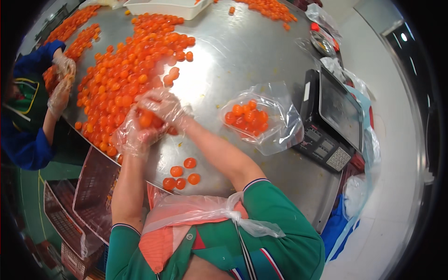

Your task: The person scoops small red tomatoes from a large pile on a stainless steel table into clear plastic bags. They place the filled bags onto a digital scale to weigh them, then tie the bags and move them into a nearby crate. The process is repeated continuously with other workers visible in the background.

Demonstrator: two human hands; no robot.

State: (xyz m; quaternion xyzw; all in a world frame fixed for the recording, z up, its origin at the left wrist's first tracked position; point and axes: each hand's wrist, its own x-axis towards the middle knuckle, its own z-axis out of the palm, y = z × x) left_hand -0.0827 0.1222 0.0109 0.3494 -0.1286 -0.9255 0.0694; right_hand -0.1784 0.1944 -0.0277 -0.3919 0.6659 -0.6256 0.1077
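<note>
Both my hands wear clear plastic gloves and meet at the near edge of a big heap of glossy orange egg yolks (123, 70). My left hand (133, 135) is cupped around a few yolks (147, 120). Over the same yolks curl the bent fingers of my right hand (163, 107), touching them from above; its fingertips are partly hidden. To the right, a clear plastic bag (282, 126) lies on the metal table (242, 51) with several yolks (247, 116) inside. A small group of loose yolks (180, 175) rests close to my body.
A black digital scale (329, 121) stands at the table's right side. Across the far side are a white tray (168, 7) and more yolks (268, 9). A co-worker's gloved hands (60, 88) work at the left. Plastic crates (95, 191) stand below the left edge.
</note>
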